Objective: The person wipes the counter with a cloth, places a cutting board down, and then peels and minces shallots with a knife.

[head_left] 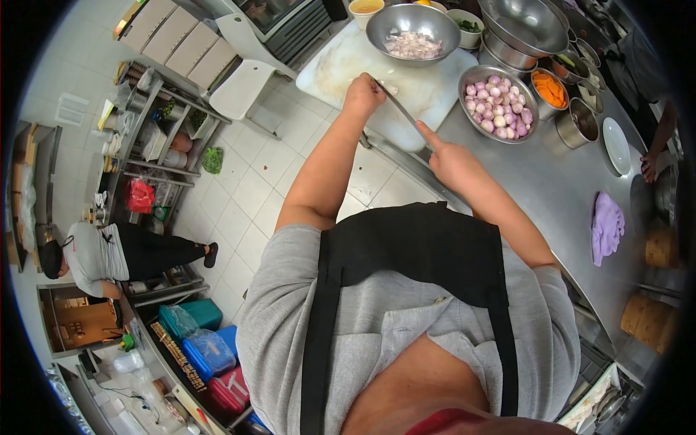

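Observation:
My right hand (451, 161) is wrapped round the handle of a knife (397, 101), its index finger stretched along the blade. My left hand (363, 94) is closed at the blade's far end, over the edge of a white cutting board (330, 72); what its fingers hold, if anything, is too small to tell. Small pale pieces lie beside the blade. On the board stands a steel bowl (378, 29) of chopped shallots (413, 45). To the right, another bowl (464, 87) holds peeled whole shallots (500, 107).
Steel bowls (525, 25), a container of orange pieces (549, 88), a steel pot (578, 123), a white plate (617, 146) and a purple cloth (607, 228) stand or lie on the steel counter. A person (94, 254) is at the far left; another person's hand (649, 167) shows at right.

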Available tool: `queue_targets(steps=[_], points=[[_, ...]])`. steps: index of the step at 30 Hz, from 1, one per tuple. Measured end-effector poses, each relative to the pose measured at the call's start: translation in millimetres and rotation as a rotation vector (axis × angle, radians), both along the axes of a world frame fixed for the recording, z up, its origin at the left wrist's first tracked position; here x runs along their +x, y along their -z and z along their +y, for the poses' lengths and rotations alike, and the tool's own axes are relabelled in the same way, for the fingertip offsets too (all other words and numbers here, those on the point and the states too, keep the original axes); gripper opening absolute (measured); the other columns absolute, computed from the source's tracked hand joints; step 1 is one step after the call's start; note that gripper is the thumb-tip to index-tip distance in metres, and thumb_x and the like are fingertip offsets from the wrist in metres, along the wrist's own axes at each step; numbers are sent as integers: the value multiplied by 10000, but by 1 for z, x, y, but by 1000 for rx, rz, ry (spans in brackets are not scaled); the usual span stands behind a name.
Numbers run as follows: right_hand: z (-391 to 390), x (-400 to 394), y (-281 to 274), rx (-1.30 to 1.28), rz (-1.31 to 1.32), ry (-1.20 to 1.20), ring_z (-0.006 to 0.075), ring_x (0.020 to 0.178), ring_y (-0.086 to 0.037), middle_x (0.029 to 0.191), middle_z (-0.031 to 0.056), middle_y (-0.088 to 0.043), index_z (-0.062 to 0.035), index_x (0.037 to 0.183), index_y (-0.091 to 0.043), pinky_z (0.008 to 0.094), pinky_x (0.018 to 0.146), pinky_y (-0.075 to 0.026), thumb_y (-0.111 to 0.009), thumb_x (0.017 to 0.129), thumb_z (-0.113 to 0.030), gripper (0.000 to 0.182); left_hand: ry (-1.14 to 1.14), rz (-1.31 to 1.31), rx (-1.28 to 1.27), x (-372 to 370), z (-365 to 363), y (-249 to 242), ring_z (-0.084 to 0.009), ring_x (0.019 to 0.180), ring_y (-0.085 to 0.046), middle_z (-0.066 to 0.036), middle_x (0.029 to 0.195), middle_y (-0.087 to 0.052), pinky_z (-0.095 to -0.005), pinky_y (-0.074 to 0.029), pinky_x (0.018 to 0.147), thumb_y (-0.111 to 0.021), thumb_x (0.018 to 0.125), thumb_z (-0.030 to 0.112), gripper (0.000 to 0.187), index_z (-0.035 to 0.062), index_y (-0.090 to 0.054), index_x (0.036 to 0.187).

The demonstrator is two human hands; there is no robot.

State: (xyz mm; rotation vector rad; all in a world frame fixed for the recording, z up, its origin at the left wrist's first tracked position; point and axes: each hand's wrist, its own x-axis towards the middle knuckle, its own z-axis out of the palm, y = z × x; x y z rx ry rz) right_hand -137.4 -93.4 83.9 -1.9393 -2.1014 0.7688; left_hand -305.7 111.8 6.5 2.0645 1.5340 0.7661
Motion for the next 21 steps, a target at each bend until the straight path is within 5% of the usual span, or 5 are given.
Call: queue_targets(steps=[21], points=[[21, -11, 12, 49, -131, -87, 354, 764, -615, 869, 227, -621, -174, 1462, -205, 447, 694, -484, -391, 773, 15, 738, 0, 17, -61, -8, 6, 1, -231, 748, -629, -122, 795, -645, -318, -496, 706, -714, 689, 172, 276, 6, -566, 852]])
